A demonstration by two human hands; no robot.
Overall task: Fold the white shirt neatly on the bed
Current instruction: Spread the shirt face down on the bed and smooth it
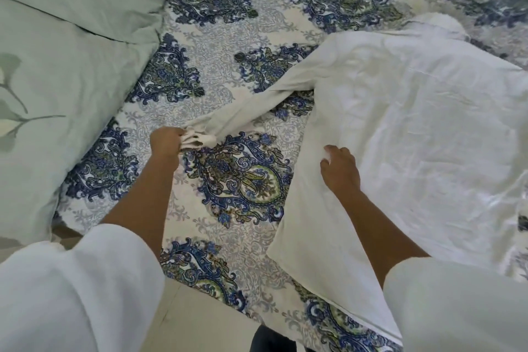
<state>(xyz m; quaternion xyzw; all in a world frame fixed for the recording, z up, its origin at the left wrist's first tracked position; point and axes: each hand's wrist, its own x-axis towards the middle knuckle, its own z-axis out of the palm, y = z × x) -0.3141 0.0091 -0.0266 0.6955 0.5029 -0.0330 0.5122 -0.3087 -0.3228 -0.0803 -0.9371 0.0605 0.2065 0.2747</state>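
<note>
On the bed [243,180], the left hand [165,143] clamps the sleeve cuff [200,138] of the white shirt [414,123]; the right hand [340,168], fingers relaxed, presses its body, which the frame edge cuts off.

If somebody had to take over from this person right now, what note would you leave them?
Left hand: grips the cuff end of the sleeve, drawn out across the paisley bedspread.
Right hand: rests on the white shirt, at its side edge below that sleeve.
Done: shirt spread on the bed.
Left: probably fold this sleeve over the body, then the remaining folds.
</note>
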